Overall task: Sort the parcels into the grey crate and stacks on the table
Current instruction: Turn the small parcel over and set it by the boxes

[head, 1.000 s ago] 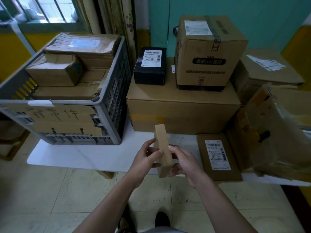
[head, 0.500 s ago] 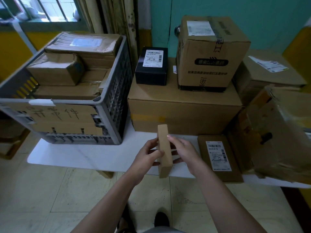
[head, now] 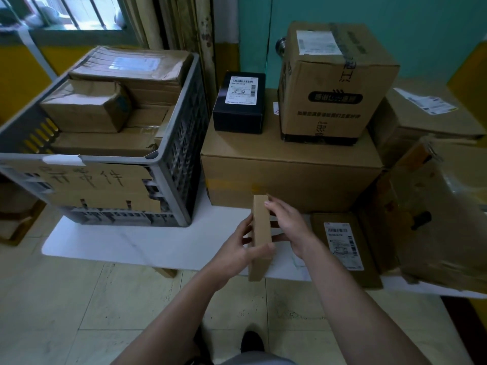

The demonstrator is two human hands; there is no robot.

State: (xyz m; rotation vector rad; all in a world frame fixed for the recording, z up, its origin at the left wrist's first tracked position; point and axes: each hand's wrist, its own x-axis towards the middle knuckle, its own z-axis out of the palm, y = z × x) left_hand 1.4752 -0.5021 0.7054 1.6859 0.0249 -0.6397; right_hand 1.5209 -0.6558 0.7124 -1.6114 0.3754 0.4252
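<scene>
A thin brown parcel stands on edge above the white table's front rim. My left hand grips it from the left, thumb over its near end. My right hand holds its right face, fingertips at the top edge. The grey crate at the left holds several cardboard parcels. A large carton behind the hands carries a black box and a tall taped carton.
A flat labelled parcel lies on the table just right of my hands. Crumpled cartons crowd the right side. Tiled floor lies below the table's edge. A window and curtain stand behind the crate.
The parcel has risen slightly and moved toward the large carton. My right hand slid up its right face to the top edge. My left hand keeps the same hold.
</scene>
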